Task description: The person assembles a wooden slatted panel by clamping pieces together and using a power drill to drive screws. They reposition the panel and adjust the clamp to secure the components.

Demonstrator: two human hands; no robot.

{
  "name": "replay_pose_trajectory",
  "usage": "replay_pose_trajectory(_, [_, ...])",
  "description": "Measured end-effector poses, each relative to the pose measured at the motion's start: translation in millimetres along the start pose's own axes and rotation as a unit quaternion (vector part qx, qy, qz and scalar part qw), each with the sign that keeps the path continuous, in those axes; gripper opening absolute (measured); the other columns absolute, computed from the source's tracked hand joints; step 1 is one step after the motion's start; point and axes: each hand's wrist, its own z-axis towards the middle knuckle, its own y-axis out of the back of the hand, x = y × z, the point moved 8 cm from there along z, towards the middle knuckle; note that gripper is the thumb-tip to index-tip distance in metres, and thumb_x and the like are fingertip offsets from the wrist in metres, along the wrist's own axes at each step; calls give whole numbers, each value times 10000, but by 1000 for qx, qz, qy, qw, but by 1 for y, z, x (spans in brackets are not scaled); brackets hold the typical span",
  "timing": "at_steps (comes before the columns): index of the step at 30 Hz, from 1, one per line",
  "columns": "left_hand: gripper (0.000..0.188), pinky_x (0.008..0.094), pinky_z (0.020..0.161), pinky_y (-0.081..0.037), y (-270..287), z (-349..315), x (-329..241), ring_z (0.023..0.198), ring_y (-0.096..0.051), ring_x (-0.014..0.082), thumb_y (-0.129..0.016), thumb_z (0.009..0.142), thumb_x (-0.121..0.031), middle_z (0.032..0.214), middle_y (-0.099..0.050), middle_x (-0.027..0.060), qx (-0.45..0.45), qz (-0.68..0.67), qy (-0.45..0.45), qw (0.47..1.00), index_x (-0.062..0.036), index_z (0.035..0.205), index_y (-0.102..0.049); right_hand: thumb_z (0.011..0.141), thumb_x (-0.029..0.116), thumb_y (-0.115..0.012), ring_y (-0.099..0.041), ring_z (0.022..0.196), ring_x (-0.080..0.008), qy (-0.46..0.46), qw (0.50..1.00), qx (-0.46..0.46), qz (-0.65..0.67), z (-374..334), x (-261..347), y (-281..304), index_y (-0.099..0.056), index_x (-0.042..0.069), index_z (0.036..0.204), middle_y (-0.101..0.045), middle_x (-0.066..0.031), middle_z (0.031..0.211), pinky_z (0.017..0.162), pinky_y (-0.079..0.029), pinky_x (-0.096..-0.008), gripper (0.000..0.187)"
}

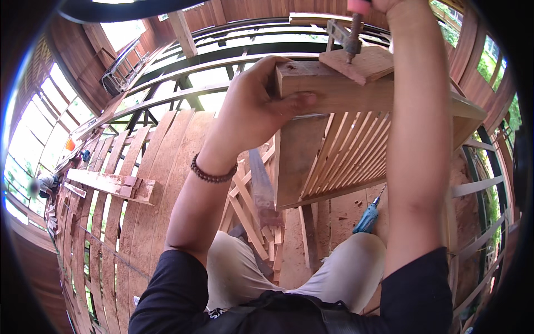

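Observation:
A wooden frame with many thin slats (347, 150) stands raised and tilted in front of me. My left hand (258, 92) grips its upper left corner, the thumb on the near face and the fingers behind the end. On the top rail lies a loose wood block (367, 62), and the screw of a clamp (351, 42) bears down on it. Up at the picture's top edge my right hand (389, 5) is closed at the clamp's pink handle (359, 6); most of its fingers are cut off from view.
A blue power drill (367, 218) lies by my right knee. Wood strips (245, 206) and a handsaw (261, 181) are below the frame. Planks with gaps (150, 161) make the floor at left, bearing a thick beam (111, 185). Another person (47, 183) crouches far left.

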Motion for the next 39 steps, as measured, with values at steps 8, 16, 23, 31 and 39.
replay_pose_trajectory(8, [613,255,721,-547,6,0,7,877,-690,124,-851,868,-142,1005,-728,118,-58,-68,-65,994,5,1379,-548,1015,178,-541,-552,631,-141,-36,942,-182,-279,-39,22,-29,-599,49,804,-576,-65,725,585,-460,-310,254])
replay_pose_trajectory(16, [408,238,759,-613,6,-4,-12,944,-726,149,-823,877,-78,1219,-715,85,-131,255,-265,921,-11,1258,-694,977,253,-658,-680,863,-175,99,792,-205,-566,-233,43,169,-661,5,1145,-708,-76,886,781,-544,-306,300])
replay_pose_trajectory(23, [469,305,963,-583,53,4,14,1120,-686,214,-722,970,-93,1249,-684,200,-184,235,-88,950,94,1370,-565,905,337,-708,-693,1022,-399,-508,638,-191,-547,-622,-162,260,-616,-9,1225,-705,-234,1103,885,-548,-478,480])
replay_pose_trajectory(31, [470,257,942,-480,27,47,26,1063,-629,162,-747,955,-200,1154,-686,111,-96,154,-48,982,44,1337,-621,831,103,-748,-654,1059,-431,-592,571,-5,-569,-774,-234,201,-340,-18,1517,-654,-259,1173,951,-498,-530,807])
replay_pose_trajectory(39, [538,329,972,-515,76,46,65,1149,-654,248,-703,967,-246,1271,-651,152,-34,307,49,950,27,1406,-556,929,117,-536,-696,712,-382,-477,599,86,-637,-685,-215,220,-658,14,1081,-692,-177,776,592,-511,-515,221])
